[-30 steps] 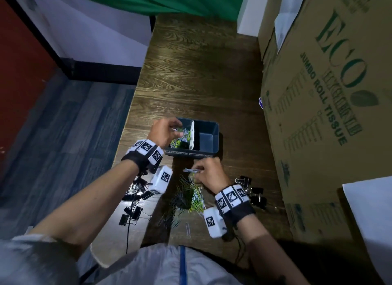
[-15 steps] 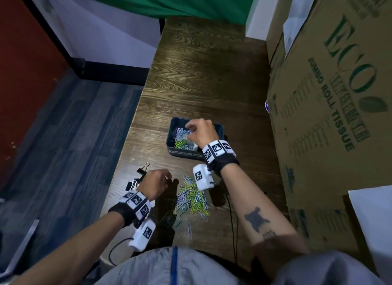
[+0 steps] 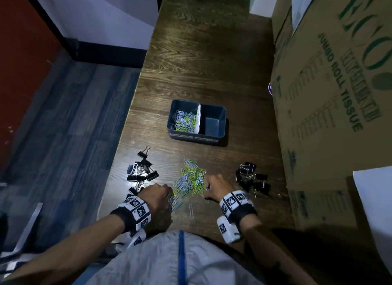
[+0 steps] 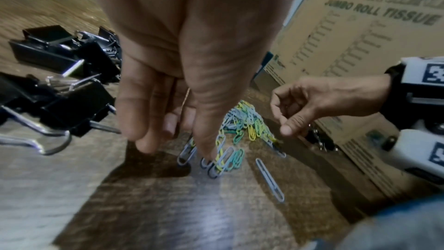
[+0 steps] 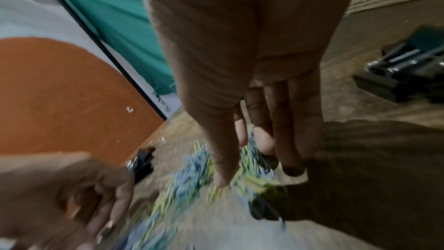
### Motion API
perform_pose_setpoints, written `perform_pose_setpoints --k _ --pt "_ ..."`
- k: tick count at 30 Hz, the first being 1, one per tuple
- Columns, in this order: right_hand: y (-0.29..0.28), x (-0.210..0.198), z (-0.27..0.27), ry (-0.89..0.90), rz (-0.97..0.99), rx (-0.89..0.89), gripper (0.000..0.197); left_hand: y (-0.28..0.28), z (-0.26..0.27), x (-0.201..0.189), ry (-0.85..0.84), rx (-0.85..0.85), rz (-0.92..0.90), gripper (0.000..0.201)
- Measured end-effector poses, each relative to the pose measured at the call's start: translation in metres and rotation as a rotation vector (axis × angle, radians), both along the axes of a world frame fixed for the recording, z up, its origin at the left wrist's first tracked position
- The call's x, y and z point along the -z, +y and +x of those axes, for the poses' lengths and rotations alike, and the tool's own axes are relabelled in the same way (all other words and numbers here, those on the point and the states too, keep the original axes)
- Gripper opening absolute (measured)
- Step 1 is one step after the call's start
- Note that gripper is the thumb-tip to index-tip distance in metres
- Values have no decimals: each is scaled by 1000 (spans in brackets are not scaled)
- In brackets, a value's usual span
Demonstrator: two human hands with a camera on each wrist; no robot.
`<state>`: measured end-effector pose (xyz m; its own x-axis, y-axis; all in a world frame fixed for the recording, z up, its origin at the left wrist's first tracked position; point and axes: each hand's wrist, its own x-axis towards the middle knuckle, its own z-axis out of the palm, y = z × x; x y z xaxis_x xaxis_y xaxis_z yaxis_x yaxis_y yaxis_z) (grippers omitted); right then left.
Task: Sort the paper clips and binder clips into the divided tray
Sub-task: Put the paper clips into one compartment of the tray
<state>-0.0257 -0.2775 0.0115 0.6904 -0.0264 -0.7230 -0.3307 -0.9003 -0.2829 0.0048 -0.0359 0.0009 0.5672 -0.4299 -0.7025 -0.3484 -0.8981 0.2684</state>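
The dark blue divided tray (image 3: 220,123) stands mid-table; its left compartment holds paper clips (image 3: 184,120), its right one is bare. A loose pile of green, blue and grey paper clips (image 3: 191,179) (image 4: 247,123) lies near the front edge. My left hand (image 3: 169,196) (image 4: 182,149) reaches down at the pile's near-left end, thumb and fingers closing on a few clips. My right hand (image 3: 206,186) (image 4: 281,121) hovers at the pile's right edge, fingers loosely curled, nothing seen in them. Black binder clips lie in a left heap (image 3: 141,172) (image 4: 60,67) and a right heap (image 3: 252,178).
A large cardboard box (image 3: 331,93) walls off the table's right side. The table's left edge (image 3: 118,157) drops to the floor beside the left binder clips. One grey paper clip (image 3: 191,210) (image 4: 270,180) lies alone near my body. The right wrist view is blurred.
My right hand has come back from the tray's left compartment to the pile's right edge. My left hand has shifted right from the left binder clips onto the pile's near end.
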Motion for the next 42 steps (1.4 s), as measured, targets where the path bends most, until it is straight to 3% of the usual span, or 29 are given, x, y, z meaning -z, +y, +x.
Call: perform_pose_setpoints --k 5,9,10,13,18,20,24,26,28,31,34,38,42 --pt "30 23 -35 77 60 -247 39 -8 -5 11 27 -4 38 42" --pt "50 28 -39 -26 26 -429 26 -25 -6 10 44 -55 -41 22" --pt "51 30 -38 -58 21 -430 25 -28 -6 11 47 -67 -66 14" --pt "45 32 -29 -173 10 -403 10 -32 -5 18 49 -192 -147 20" --pt "22 26 -15 -304 -34 -248 12 -32 2 19 -69 -210 -276 19" --pt "9 25 -12 -300 -13 -165 32 -29 6 18 -175 -145 -278 39" --pt "-3 25 -4 -184 -50 -179 106 -34 13 23 -224 128 -70 125" --pt "0 29 -1 -127 -86 -238 133 -42 16 27 -273 270 32 146" --pt "5 36 1 -114 -142 -299 144 -53 19 30 -322 383 99 151" --pt "12 37 7 -112 -173 -267 140 -69 25 34 -338 354 134 150" --pt "13 37 11 -188 -163 -233 127 -77 31 31 -273 257 43 137" --pt "16 40 2 -315 -113 -231 90 -70 33 26 -245 304 -90 107" --pt "18 39 -5 -349 -52 -156 65 -61 19 28 -248 206 -186 82"
